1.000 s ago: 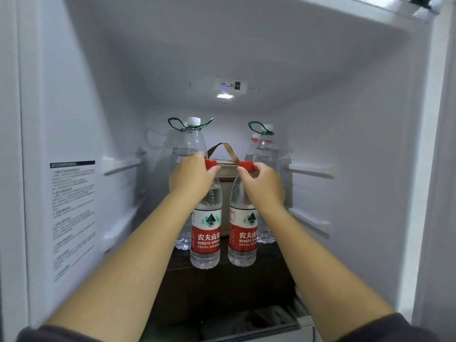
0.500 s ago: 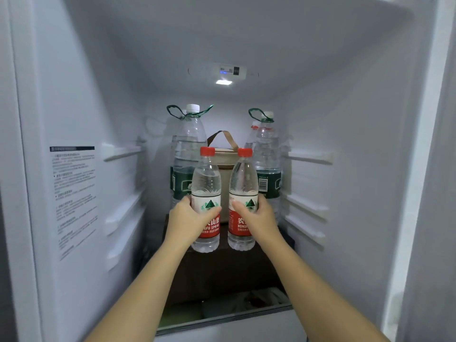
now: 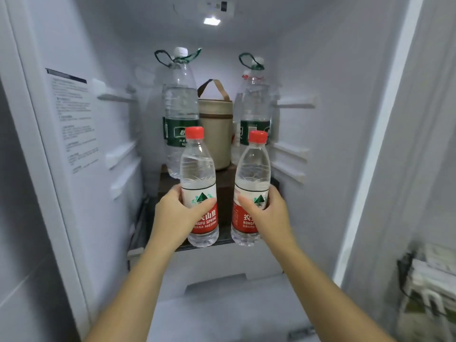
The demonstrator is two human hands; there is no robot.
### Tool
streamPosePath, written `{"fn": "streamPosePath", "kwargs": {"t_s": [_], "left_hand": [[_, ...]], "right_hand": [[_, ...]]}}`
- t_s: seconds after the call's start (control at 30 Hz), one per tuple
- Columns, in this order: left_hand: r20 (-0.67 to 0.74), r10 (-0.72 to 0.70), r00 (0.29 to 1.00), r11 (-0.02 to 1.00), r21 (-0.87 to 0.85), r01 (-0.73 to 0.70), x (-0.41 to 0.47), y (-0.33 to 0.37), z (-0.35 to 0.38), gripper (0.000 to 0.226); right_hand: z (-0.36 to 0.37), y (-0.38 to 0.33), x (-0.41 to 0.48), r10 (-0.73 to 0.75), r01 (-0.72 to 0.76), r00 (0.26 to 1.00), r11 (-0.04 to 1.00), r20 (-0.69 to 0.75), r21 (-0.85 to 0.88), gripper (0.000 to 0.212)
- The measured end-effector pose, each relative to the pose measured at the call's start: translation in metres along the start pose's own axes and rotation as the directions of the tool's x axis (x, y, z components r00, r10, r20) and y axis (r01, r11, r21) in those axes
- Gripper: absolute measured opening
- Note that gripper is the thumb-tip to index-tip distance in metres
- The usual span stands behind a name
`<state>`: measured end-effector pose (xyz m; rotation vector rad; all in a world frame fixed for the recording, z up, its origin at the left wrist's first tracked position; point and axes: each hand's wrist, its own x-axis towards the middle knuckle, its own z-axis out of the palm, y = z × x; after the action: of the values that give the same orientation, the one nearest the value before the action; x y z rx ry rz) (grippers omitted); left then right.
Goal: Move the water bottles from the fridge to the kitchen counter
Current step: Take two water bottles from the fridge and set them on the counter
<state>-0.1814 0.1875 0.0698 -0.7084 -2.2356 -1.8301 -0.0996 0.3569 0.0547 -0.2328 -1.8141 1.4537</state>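
The open fridge (image 3: pixel 345 95) holds every bottle so far; none has reached the counter, which is out of view. At the back of the shelf (image 3: pixel 148 230) stand the left large bottle (image 3: pixel 181 114) and the right large bottle (image 3: pixel 255 107), both green-labelled with carry loops and with a beige bag (image 3: pixel 216 134) between them; I judge they wait for later trips. Nearer the front, the left hand (image 3: pixel 177 213) wraps the left small bottle (image 3: pixel 198 174) and the right hand (image 3: pixel 269 213) wraps the right small bottle (image 3: pixel 253 174), fingers and thumb curled round each label. Both are upright, red-capped and apart. Whether their bases have cleared the shelf I cannot tell. The red labels show "NGFU SPRING" and "NONG", presumably Nongfu Spring; the wall sticker (image 3: pixel 74 119) is too blurred to read.
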Motion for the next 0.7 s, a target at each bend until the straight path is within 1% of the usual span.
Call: {"fn": "streamPosePath", "kwargs": {"t_s": [0.17,0.27,0.33,0.47,0.7], "left_hand": [[-0.006,-0.102,0.995,0.995,0.019,0.102,-0.053,-0.054,0.01,0.05],[0.024,-0.181,0.983,0.983,0.008,0.181,-0.078,-0.085,0.016,0.049],[0.033,-0.211,0.977,0.977,0.044,0.21,-0.09,-0.101,0.019,0.049],[0.058,-0.241,0.969,0.969,0.073,0.237,-0.108,-0.122,0.023,0.05],[0.051,-0.278,0.959,0.96,0.056,0.275,-0.118,-0.14,0.026,0.052]], "right_hand": [[-0.013,0.055,-0.051,0.124,-0.12,0.991,0.988,0.044,-0.093,0.049],[-0.018,0.088,-0.074,0.197,-0.192,0.979,0.976,0.044,-0.104,0.046],[-0.019,0.105,-0.087,0.229,-0.222,0.972,0.968,0.052,-0.117,0.049],[-0.016,0.13,-0.102,0.254,-0.243,0.966,0.959,0.056,-0.148,0.057],[-0.012,0.142,-0.107,0.269,-0.262,0.962,0.956,0.04,-0.134,0.057]]}}
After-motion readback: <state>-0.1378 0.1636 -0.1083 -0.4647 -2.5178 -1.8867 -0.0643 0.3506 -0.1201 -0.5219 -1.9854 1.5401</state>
